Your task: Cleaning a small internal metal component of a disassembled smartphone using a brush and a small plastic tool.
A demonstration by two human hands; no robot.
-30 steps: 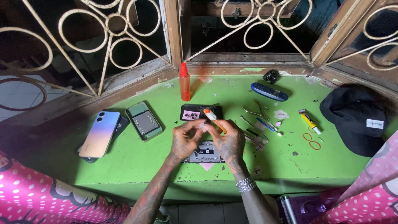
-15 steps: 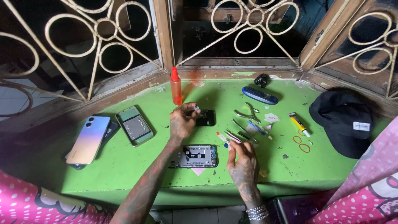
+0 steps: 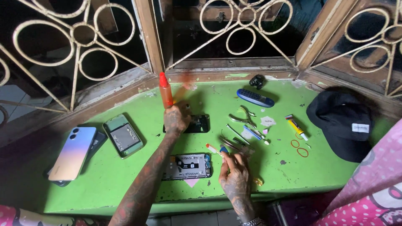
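Note:
My left hand (image 3: 176, 118) reaches forward across the green ledge (image 3: 125, 184), its fingers curled around the lower end of an upright red bottle (image 3: 165, 88). It lies beside a black phone part (image 3: 200, 124). My right hand (image 3: 236, 178) rests near the front edge and pinches a thin tool with a red and white tip (image 3: 212, 147). An opened phone with bare circuitry (image 3: 188, 166) lies flat between my forearms, with a pink triangular pick (image 3: 191, 183) just below it.
Tweezers, pliers and thin tools (image 3: 245, 125) lie right of centre. Behind them is a blue oblong case (image 3: 255, 98). A yellow glue tube (image 3: 296, 127), red rubber bands (image 3: 300, 148) and a black cap (image 3: 341, 123) are at the right. Two phones (image 3: 73, 152) (image 3: 123, 136) lie at the left.
Both hands have left the opened phone. My left hand went forward to the red bottle; my right hand drew back toward the front edge with the thin tool.

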